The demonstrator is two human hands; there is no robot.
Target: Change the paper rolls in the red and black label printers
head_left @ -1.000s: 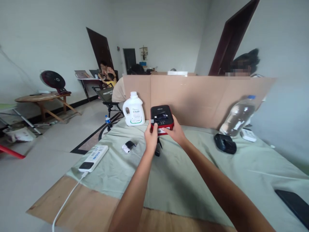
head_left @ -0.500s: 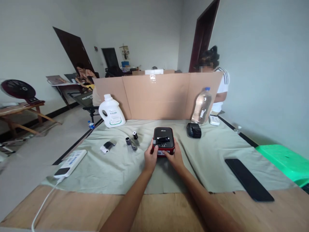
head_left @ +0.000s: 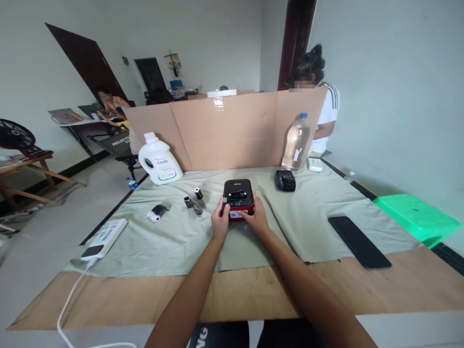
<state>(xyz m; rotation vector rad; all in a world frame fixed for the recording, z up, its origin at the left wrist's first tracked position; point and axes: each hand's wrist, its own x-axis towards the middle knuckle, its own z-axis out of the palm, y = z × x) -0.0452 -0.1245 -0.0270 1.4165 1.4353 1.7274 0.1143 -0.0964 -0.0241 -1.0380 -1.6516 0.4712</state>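
Observation:
A small black-and-red portable printer [head_left: 238, 187] lies on the green cloth, its label side facing me. My left hand [head_left: 220, 220] grips its left side, with the thumb at the front edge. On the opposite side, my right hand [head_left: 256, 216] holds it, fingers along the side and thumb at the front label. A black strip rests on the printer's top. To the left lie small rolls [head_left: 188, 202], [head_left: 198, 193] and a white-and-black roll [head_left: 157, 212]. Another compact black device [head_left: 284, 181] sits to the right, farther back.
A cardboard panel [head_left: 224, 130] stands behind, with a white jug [head_left: 159, 162] and a water bottle [head_left: 296, 142] before it. A power strip [head_left: 105, 239] with a cable is at left, a phone [head_left: 358, 241] at right. A green stool [head_left: 416, 217] and a person [head_left: 326, 111] are beyond.
The camera view has shifted, so the scene sits higher and farther left, and more of the near table edge shows. Both hands keep the same hold on the printer.

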